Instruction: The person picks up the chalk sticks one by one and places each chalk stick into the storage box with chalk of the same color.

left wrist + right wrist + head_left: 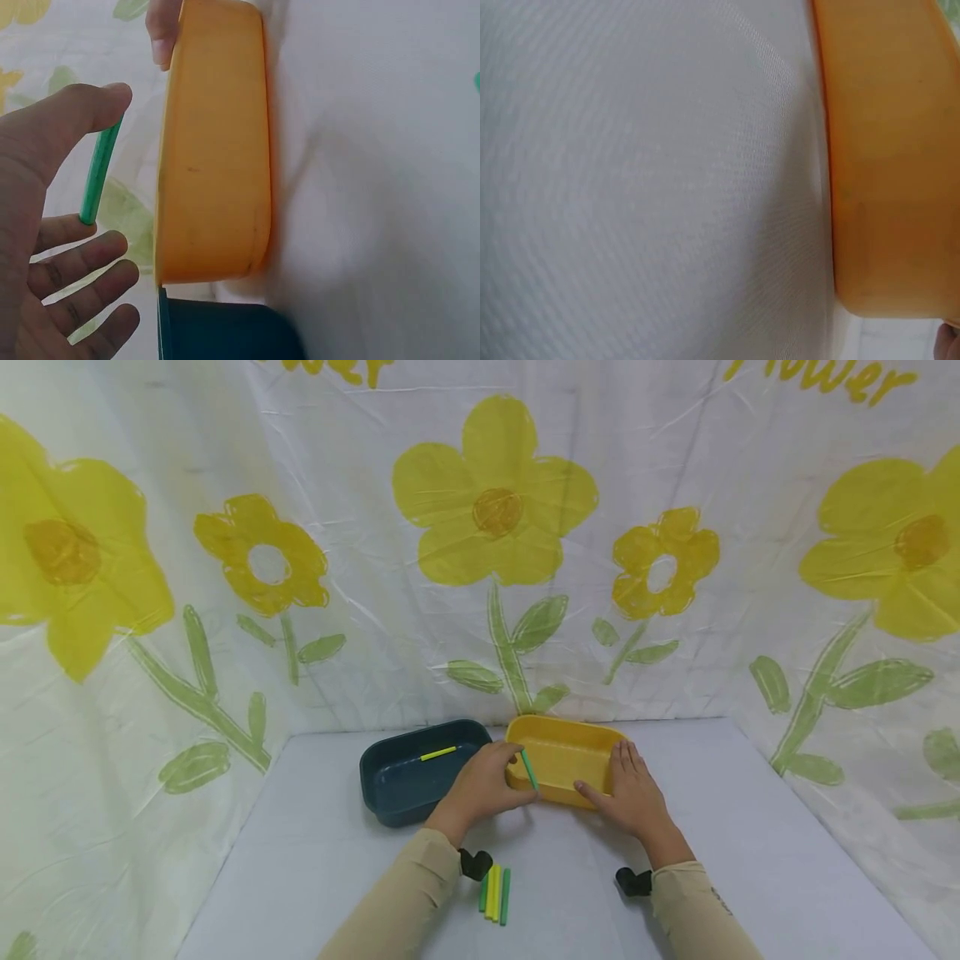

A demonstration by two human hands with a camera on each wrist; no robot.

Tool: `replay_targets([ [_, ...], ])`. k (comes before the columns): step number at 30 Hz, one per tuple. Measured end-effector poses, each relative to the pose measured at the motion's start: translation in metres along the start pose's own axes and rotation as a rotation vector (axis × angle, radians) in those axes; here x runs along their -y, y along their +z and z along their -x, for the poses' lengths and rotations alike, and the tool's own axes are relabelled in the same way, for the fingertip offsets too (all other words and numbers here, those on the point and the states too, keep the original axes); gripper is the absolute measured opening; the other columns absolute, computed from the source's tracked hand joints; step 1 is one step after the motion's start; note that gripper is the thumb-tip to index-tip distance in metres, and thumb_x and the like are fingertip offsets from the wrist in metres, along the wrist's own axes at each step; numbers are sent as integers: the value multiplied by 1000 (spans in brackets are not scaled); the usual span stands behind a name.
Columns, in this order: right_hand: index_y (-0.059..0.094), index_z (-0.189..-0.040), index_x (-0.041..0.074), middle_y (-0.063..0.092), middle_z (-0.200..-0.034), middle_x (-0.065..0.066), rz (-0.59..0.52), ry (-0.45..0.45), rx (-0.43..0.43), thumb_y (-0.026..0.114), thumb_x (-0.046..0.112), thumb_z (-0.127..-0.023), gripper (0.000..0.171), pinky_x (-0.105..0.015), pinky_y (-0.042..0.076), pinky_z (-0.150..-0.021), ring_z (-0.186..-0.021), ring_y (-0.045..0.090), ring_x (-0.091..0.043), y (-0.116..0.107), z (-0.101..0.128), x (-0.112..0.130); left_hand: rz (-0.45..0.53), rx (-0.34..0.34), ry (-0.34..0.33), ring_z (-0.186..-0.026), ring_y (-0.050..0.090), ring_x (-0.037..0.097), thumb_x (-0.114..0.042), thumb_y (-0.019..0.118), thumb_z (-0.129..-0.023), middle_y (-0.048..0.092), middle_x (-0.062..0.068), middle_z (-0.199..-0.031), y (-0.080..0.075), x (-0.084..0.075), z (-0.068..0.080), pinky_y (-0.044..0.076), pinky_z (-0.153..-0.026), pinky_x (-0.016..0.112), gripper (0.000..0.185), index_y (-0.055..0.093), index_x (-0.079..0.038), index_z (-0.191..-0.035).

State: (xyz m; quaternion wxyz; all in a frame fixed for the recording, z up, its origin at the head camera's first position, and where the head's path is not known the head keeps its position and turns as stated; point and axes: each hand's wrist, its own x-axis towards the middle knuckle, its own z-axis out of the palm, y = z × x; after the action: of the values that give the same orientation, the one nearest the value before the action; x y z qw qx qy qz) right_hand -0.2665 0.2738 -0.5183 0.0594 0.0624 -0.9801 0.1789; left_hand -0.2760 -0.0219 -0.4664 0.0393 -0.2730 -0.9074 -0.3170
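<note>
The left hand [483, 785] pinched a light, stiff green stick [529, 770] mid-length over the yellow tray [561, 752], which the flat right hand [633, 793] steadied.

Bright, even light; blurred wrist views.

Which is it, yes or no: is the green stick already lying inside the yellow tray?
No, the left hand pinches the green stick beside the yellow tray.
</note>
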Motion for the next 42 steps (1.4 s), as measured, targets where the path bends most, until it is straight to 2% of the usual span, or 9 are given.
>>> replay_targets([
  [4,12,-162,-18,8,-173,-35,-9,4,1,48,78,-98,121,-62,12,-133,-163,7,-50,0,0,0,-14,-15,-4,-115,69,26,-48,86,-85,71,9,-128,4,0,-7,60,-97,44,77,62,-6,-145],
  [10,11,-163,-16,7,-173,-34,-21,11,3,49,78,-98,120,-61,12,-133,-164,5,-48,0,1,-1,-79,-44,-23,-106,69,21,-55,85,-84,73,7,-121,8,1,-14,60,-89,40,78,65,-7,-143],
  [15,11,-162,-17,6,-173,-34,-16,5,0,48,78,-99,120,-62,12,-132,-164,5,-49,-1,1,0,-101,-45,-38,-108,68,23,-55,83,-85,72,10,-124,11,2,-17,60,-91,43,80,63,-7,-145],
  [22,11,-162,-16,6,-173,-34,-14,8,-5,47,78,-99,120,-62,12,-132,-164,5,-49,-1,0,-1,-133,-51,-52,-122,65,31,-53,82,-87,69,14,-137,13,1,-20,56,-104,50,82,59,-5,-149],
  [42,11,-163,-16,7,-173,-34,-1,11,5,48,78,-98,120,-62,13,-132,-163,6,-49,-2,-1,1,-166,-47,-71,-112,61,30,-52,82,-89,70,12,-133,19,4,-24,56,-97,48,81,56,-9,-153],
])
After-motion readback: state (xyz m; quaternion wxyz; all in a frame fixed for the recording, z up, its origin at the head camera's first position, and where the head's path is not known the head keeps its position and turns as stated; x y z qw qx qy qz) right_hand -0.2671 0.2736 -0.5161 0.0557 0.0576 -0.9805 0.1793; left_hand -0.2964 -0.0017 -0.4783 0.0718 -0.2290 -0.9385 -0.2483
